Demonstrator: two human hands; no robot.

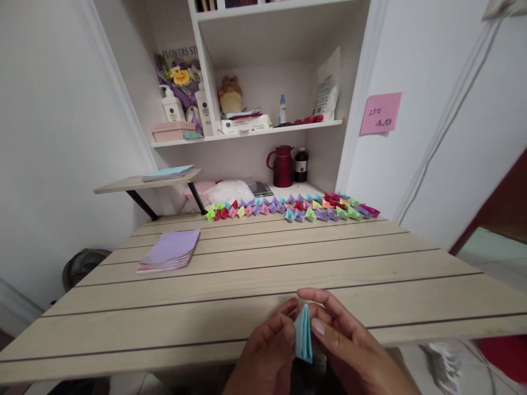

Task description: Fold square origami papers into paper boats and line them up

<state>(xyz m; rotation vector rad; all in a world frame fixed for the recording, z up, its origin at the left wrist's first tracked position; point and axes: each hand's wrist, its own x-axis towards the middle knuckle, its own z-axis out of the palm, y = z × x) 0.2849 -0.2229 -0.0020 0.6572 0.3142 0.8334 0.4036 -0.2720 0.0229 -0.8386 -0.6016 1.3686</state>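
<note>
Lilac-topped stack [173, 247] and paper boats [290, 215] lie beyond the hands [269, 351].

The room is enclosed by plain white walls; the left wall [53, 109] is left in soft shade, and the right wall [420, 66] is crossed by a pale cable [428, 163]. A pink note [381, 112] with handwriting is fixed there. White open shelving [263, 38] is set between the walls, its compartments divided by horizontal boards and an upright. The foreground is filled by a bench [247, 260] of pale wood, striped with dark lines, on which a small wooden riser [123, 184] is carried by black legs. At right, pale flooring [494, 258] is bordered by a reddish-brown panel [513, 195]. Everything is lit softly.
</note>
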